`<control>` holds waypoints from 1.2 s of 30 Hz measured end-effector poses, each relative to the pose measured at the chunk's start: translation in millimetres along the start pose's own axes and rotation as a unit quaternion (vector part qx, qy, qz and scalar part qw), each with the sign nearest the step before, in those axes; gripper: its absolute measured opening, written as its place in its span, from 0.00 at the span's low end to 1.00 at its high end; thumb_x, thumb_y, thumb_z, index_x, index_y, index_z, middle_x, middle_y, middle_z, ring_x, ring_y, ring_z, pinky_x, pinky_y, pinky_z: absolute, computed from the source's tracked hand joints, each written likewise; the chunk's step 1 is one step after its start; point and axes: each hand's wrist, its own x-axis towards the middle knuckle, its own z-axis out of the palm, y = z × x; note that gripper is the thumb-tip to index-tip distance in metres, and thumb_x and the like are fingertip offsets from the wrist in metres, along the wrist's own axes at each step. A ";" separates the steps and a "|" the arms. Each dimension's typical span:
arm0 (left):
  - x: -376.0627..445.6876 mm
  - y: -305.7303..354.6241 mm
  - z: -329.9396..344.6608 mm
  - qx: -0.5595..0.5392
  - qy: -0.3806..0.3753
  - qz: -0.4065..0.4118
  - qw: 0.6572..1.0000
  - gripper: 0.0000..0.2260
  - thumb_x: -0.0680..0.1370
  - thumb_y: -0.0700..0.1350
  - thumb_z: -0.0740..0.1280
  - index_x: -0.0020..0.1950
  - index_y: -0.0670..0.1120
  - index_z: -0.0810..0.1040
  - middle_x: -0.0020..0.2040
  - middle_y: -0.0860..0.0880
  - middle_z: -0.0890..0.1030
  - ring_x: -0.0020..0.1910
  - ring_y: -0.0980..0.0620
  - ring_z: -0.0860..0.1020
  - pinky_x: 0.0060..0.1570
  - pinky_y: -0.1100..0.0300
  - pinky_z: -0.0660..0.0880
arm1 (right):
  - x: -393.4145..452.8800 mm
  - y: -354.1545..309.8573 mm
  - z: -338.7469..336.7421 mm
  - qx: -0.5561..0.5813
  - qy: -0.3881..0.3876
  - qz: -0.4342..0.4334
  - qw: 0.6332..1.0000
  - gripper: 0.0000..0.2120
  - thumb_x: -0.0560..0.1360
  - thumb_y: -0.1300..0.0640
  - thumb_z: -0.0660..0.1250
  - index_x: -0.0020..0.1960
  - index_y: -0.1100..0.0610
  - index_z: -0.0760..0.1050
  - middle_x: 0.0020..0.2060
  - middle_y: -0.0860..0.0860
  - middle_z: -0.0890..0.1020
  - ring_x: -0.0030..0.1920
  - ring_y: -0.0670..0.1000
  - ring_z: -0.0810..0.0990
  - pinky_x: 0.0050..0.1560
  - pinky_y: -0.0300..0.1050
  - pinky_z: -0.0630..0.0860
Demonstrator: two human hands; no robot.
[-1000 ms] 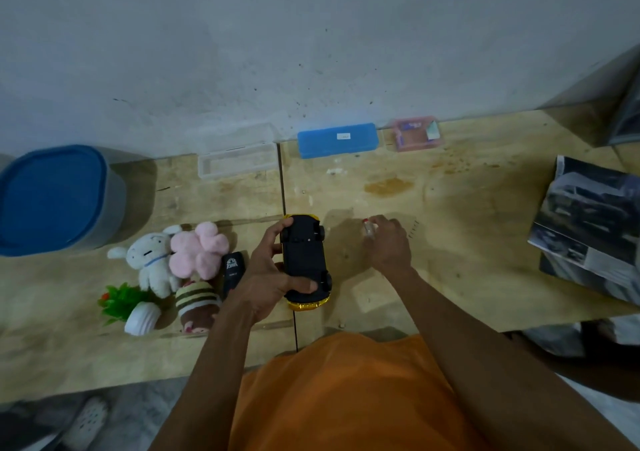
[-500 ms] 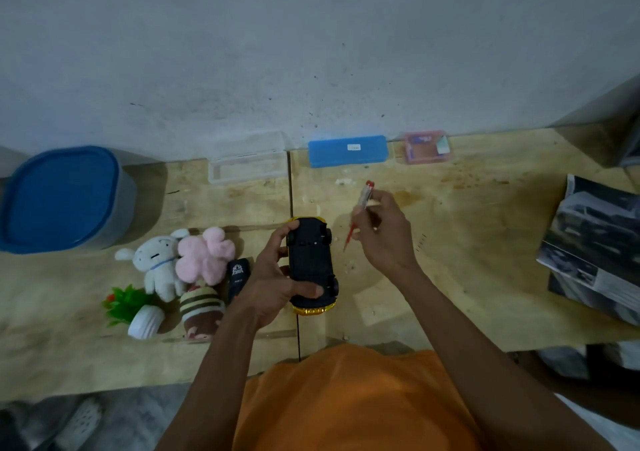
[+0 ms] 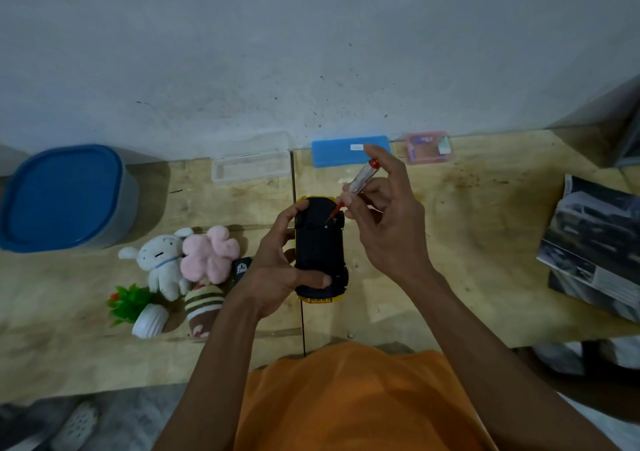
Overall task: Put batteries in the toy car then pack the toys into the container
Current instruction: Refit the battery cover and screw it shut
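The toy car (image 3: 320,253) is upside down, its black underside facing up and yellow bodywork showing at both ends, held above the wooden counter (image 3: 467,243) near the seam between two boards. The left hand (image 3: 277,274) wraps around it from the left, thumb pressed across the near end and fingers curled over the far end. The right hand (image 3: 384,222) pinches a small screwdriver (image 3: 353,187) with a clear handle and red cap, index finger resting on the cap; the red shaft slants down and left, its tip touching the underside near the far right wheel. Just left of the car, partly hidden by the left hand, lies a black remote (image 3: 241,269). Beside that sit a pink plush flower (image 3: 209,255), a white plush rabbit (image 3: 162,267), a striped plush (image 3: 202,307) and a small green plant in a white pot (image 3: 138,308). Farther left stands a container with a blue lid (image 3: 62,196). Along the wall lie a clear box (image 3: 251,170), a blue case (image 3: 341,153) and a pink box (image 3: 427,147). A printed box (image 3: 599,253) sits at the right edge.
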 end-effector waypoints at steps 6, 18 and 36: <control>1.6 9.9 1.2 0.004 -0.012 0.016 1.000 0.50 0.56 0.29 0.79 0.70 0.63 0.70 0.67 0.43 0.73 0.63 0.38 0.76 0.51 0.42 0.82 | -0.5 -8.0 -4.5 -0.005 0.019 -0.030 0.999 0.27 0.78 0.63 0.69 0.74 0.51 0.63 0.45 0.53 0.85 0.49 0.45 0.85 0.48 0.48 0.84; 2.8 12.9 4.6 0.013 -0.010 0.025 1.000 0.49 0.57 0.29 0.79 0.69 0.64 0.70 0.66 0.44 0.74 0.65 0.37 0.74 0.52 0.41 0.82 | -0.8 -7.0 -5.1 -0.002 0.031 -0.027 0.999 0.27 0.79 0.64 0.68 0.74 0.55 0.63 0.45 0.54 0.84 0.47 0.47 0.85 0.49 0.46 0.83; 3.8 15.1 5.2 0.022 -0.005 0.026 0.999 0.49 0.57 0.28 0.79 0.69 0.64 0.70 0.65 0.46 0.75 0.65 0.37 0.74 0.53 0.39 0.81 | 0.6 -4.7 -2.6 -0.029 0.034 -0.048 0.998 0.27 0.79 0.63 0.68 0.74 0.53 0.63 0.47 0.51 0.84 0.48 0.44 0.85 0.48 0.42 0.83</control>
